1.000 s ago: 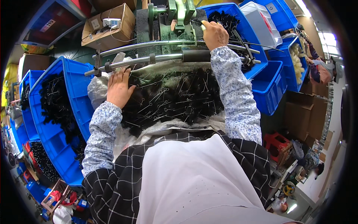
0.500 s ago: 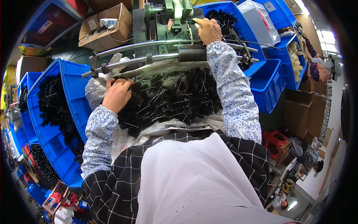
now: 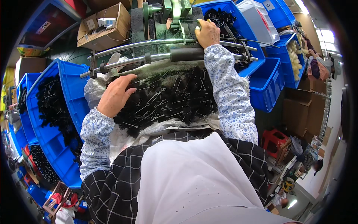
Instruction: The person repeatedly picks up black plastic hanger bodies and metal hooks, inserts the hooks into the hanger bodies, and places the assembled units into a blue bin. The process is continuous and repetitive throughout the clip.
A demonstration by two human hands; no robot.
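My left hand (image 3: 115, 95) hovers at the left edge of a heap of black twisted-wire brushes (image 3: 164, 99). Its thumb and fingers are apart, and nothing shows between them. Ring-ended wires stick out all over the heap, which lies on a whitish plastic sheet (image 3: 154, 128) before me. Beyond two metal rails, my right hand (image 3: 208, 33) is closed beside the green machine (image 3: 175, 26). A thin dark wire seems to run from its fingertips toward the machine; what the fingers hold is too small to make out.
A blue bin (image 3: 76, 82) of black brushes stands at left, another (image 3: 253, 37) at back right. The metal rail (image 3: 156, 56) with a dark sleeve crosses in front of the machine. A cardboard box (image 3: 112, 33), an empty-looking blue crate (image 3: 266, 87) and a red stool (image 3: 274, 143) stand around.
My left hand has lifted off the brushes and its fingers have spread. My right hand has shifted slightly down; the dark bristles seen at its fingertips before no longer show there.
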